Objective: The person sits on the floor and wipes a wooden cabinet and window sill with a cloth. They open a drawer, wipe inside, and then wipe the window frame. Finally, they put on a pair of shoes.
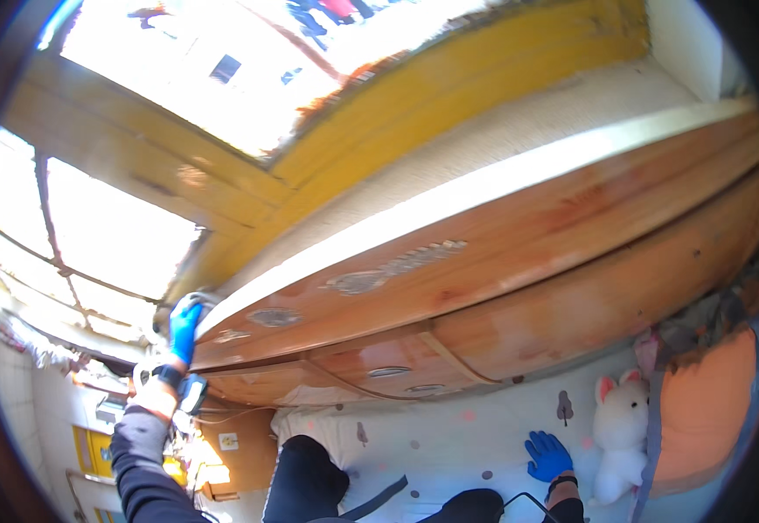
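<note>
My left hand, in a blue glove, reaches out to the far left end of the window ledge. Something greyish and blurred shows by its fingers; whether they grip it I cannot tell. On the patterned bed sheet, my right hand lies palm down in a matching blue glove, fingers spread and holding nothing. Just right of it is a white plush toy with pink ears. My knees rest on the bed.
Wooden panelling with carved ornaments runs below the ledge. Above stand yellow window frames around very bright panes. An orange pillow with a grey-blue border lies at right. Sunlit clutter and a wall socket are at lower left.
</note>
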Demonstrator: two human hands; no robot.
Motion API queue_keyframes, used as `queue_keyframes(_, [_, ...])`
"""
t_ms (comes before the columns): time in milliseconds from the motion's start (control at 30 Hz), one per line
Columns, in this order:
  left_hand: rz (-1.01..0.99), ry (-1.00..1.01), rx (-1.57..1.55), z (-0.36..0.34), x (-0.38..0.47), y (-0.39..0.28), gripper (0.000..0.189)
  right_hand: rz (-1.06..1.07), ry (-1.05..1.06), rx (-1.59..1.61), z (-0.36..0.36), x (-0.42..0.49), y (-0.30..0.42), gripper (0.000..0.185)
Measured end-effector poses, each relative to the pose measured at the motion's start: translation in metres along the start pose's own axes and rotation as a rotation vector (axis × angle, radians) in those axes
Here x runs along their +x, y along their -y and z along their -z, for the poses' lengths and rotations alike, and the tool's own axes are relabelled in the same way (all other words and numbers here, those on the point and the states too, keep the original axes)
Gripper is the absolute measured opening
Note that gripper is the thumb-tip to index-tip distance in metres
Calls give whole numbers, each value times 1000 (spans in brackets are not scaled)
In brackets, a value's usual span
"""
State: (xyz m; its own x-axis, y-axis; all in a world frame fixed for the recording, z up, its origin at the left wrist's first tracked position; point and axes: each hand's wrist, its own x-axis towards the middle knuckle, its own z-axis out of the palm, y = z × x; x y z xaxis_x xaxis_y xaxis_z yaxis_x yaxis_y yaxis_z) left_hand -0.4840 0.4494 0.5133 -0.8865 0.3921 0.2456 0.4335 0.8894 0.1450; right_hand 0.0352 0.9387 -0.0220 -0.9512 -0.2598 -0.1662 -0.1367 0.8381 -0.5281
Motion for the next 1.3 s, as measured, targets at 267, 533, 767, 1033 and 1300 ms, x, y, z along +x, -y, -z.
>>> queue_keyframes(267, [31,-100,-228,-10,0,-42,18,-218,67,38,11,30,45,56])
queue_keyframes(533, [56,-118,-302,-5,5,-53,21,-441,225,112,217,85,90,38])
queue_keyframes(767, [109,-143,-303,-1,4,-56,21,54,-388,217,454,156,266,11])
queue_keyframes(1033, [184,-158,-907,6,-2,-47,41,452,-440,-72,569,324,456,42])
queue_keyframes(1300, [117,-258,-1173,7,-5,-33,92,354,-5,232,520,459,515,41])
